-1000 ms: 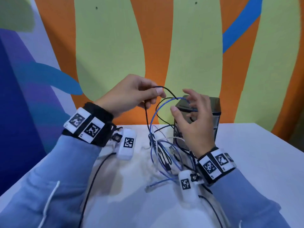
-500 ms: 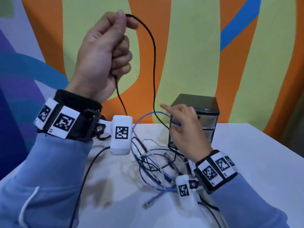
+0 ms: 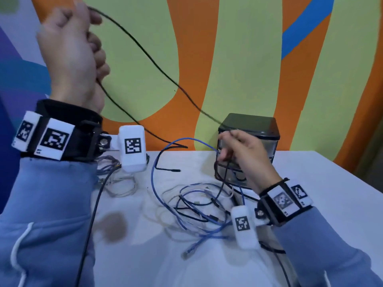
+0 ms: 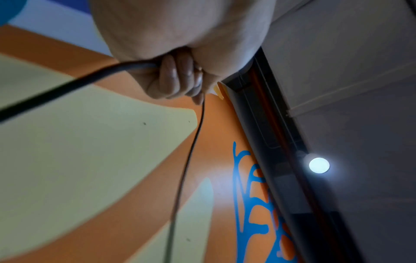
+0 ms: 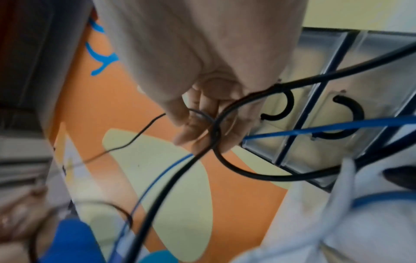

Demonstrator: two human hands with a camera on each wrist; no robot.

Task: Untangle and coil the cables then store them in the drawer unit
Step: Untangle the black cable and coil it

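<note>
My left hand [image 3: 72, 52] is raised high at the upper left, its fingers [image 4: 178, 80] curled round a thin black cable [image 3: 145, 52]. That cable runs taut down to the right, to my right hand [image 3: 238, 154], which pinches it in front of the dark drawer unit [image 3: 250, 129]. A blue cable [image 3: 157, 183] arcs up from the table to the right hand; in the right wrist view it [image 5: 326, 129] passes beside the fingers [image 5: 202, 121]. A tangle of blue, black and white cables [image 3: 203, 210] lies on the white table [image 3: 310, 183]. The drawers [image 5: 315, 106] look closed.
A second loose bundle of thin grey cables [image 3: 116, 177] lies on the table under my left wrist. A blue network plug [image 3: 186, 254] lies near the front. The painted wall [image 3: 228, 59] stands right behind the table. The table's right edge slants away beyond the drawer unit.
My left hand has lifted the black cable from table level to high at the upper left, pulling it taut. My right hand dropped slightly, staying in front of the drawer unit.
</note>
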